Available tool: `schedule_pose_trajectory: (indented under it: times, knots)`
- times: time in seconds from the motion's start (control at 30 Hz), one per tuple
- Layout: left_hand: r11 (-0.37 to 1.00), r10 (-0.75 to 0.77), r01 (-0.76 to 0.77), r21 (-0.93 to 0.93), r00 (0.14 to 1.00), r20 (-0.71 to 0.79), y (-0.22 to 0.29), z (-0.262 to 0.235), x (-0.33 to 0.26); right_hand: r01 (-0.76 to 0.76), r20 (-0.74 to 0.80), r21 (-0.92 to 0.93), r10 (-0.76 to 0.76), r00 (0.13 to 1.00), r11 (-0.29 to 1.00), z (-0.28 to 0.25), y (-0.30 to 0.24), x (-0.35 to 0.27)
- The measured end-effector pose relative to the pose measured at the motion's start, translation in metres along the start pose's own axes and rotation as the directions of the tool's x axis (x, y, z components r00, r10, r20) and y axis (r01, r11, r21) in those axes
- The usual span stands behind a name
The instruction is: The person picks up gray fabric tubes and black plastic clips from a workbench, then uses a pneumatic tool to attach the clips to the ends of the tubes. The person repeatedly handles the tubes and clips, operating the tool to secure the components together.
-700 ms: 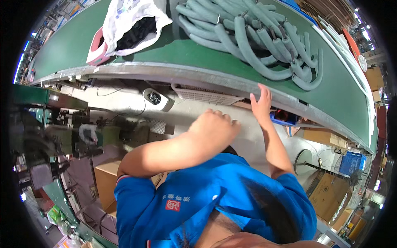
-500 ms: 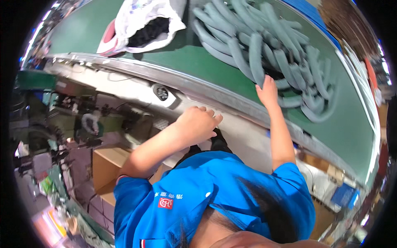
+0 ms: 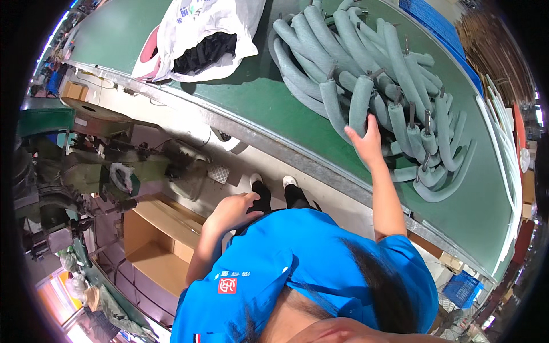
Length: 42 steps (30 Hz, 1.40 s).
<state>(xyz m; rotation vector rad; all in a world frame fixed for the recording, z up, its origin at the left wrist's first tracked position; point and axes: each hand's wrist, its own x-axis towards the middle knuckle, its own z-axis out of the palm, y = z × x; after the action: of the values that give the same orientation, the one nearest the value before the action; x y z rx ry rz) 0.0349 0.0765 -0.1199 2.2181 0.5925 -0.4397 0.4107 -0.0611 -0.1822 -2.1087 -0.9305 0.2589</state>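
Observation:
A pile of bent grey-green foam-covered tubes lies on the green table, several with thin dark metal ends sticking out. My right hand reaches to the pile's near edge. Its thumb and fingers are around the lower part of one foam-covered tube, whose upper end points away from me; part of the grip is hidden behind the foam. Down by my waist, my left hand holds nothing, with thumb and fingers apart.
A white plastic bag of black pieces sits on the green table, beside a pink container. White rods run along its right edge, a blue crate behind. An open cardboard box stands lower left, near dark machinery.
My left hand has dropped back toward my waist, away from the table edge. My right hand stays at the same tube, its thumb and fingers now around it. The whole view has shifted slightly.

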Motion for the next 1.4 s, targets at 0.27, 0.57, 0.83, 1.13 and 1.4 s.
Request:
schedule_pose_trajectory:
  times: [0.27,0.57,0.83,1.13,1.4]
  knots:
    - [0.995,0.035,-0.02,-0.098,0.988,0.151,-0.067,-0.078,0.049,0.02,-0.05,-0.112,-0.025,0.998,0.994,0.033,-0.037,0.03]
    - [0.975,0.193,-0.064,0.211,0.708,-0.679,-0.228,-0.233,0.253,-0.295,-0.231,-0.208,0.246,0.941,0.933,0.064,-0.069,0.018]
    - [0.887,-0.12,0.366,0.283,0.773,-0.623,-0.207,-0.261,0.343,-0.326,-0.314,-0.248,0.243,0.918,0.912,0.072,-0.071,0.012]
    - [0.736,-0.174,-0.252,-0.629,0.827,-0.535,-0.158,-0.239,0.269,-0.278,-0.312,-0.363,0.165,0.936,0.889,0.062,-0.074,0.009]
    - [0.29,0.23,-0.134,-0.948,0.971,-0.067,0.076,-0.152,0.267,-0.355,0.284,0.146,0.304,0.909,0.923,0.03,-0.1,-0.031]
